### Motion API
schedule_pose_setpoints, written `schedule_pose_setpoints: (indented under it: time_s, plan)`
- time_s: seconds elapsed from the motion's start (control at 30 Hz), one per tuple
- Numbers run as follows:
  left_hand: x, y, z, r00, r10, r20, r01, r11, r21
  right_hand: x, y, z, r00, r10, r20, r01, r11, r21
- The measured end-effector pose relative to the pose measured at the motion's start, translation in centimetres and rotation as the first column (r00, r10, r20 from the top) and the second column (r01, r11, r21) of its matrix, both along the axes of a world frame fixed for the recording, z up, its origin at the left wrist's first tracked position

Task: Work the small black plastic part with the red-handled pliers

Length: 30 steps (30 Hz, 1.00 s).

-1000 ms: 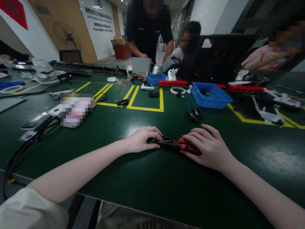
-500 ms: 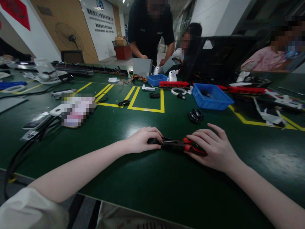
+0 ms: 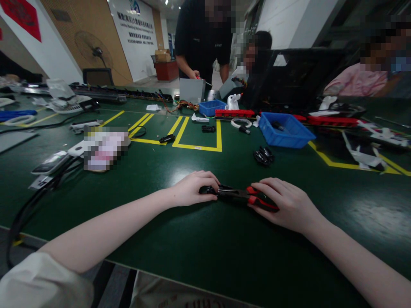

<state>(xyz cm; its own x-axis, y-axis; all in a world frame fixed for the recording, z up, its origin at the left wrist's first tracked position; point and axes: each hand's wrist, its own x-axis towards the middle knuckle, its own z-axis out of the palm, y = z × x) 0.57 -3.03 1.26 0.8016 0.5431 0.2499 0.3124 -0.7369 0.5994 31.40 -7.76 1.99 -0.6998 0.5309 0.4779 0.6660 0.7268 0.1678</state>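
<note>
My left hand [image 3: 196, 188] pinches a small black part [image 3: 208, 190] between thumb and fingers, low over the green table [image 3: 180, 239]. The jaws of the red-and-black pliers [image 3: 253, 198] point left and meet this part. Around the plier handles, my right hand [image 3: 282, 201] is closed, with thumb below and fingers above. The exact contact between jaws and part is too dark to make out. Beyond my right hand lies a small pile of black parts [image 3: 263, 155].
A blue bin [image 3: 285, 132] stands behind the pile, a smaller blue bin [image 3: 212, 107] farther back. Yellow tape [image 3: 197, 148] frames a black piece [image 3: 208, 128]. A phone [image 3: 105, 149] and cables [image 3: 48, 188] lie left. Across the table a person [image 3: 204, 42] handles a grey box [image 3: 192, 90].
The fingers of my right hand have drawn in around the plier handles; the raised index finger is lowered. My left hand stays put. The person opposite has shifted their hands.
</note>
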Motion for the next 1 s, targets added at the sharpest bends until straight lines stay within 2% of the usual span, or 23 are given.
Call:
schedule_pose_setpoints:
  time_s: [0.43,0.73,1.0]
  plan:
    - [0.14,-0.17,0.18,1.000,0.002,0.002,-0.002,1.000,0.024,0.13,-0.06,0.43,0.999,0.004,-0.035,-0.007,0.997,-0.083]
    - [0.26,-0.29,0.37,1.000,0.014,-0.002,-0.014,1.000,-0.016,-0.19,-0.50,0.60,0.997,-0.030,-0.066,0.023,0.995,-0.096]
    - [0.50,-0.43,0.23,1.000,0.025,-0.015,-0.025,1.000,-0.007,0.49,-0.46,0.86,0.999,-0.027,-0.035,0.026,1.000,-0.016]
